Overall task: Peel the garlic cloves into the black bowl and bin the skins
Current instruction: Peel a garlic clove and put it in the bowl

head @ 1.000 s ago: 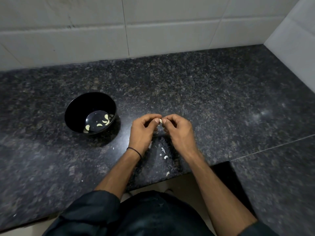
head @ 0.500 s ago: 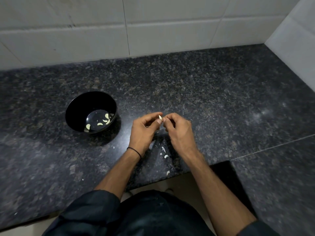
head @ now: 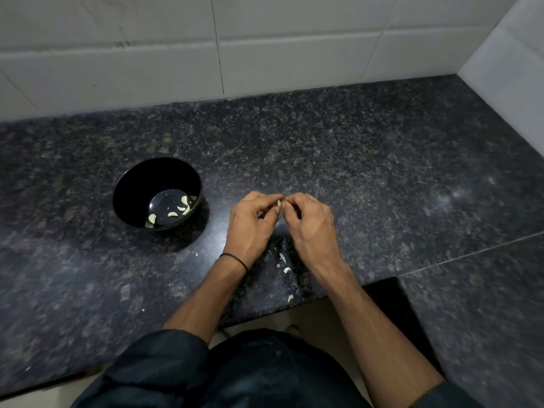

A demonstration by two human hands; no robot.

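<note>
One wide-angle head-worn camera looked forward and steeply down from above and near-right of the black bowl (head: 157,193), fairly close. Its view reached the tiled wall (head: 265,54) beyond the bowl and, nearer than the bowl, the front edge of the counter (head: 353,160).

Left hand (head: 250,226), right hand (head: 309,223), curled fingers, fingertips meeting in pinching grip

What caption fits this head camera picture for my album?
Left hand and right hand pinch one garlic clove over the stone counter; peeled cloves lie in the black bowl.
</note>
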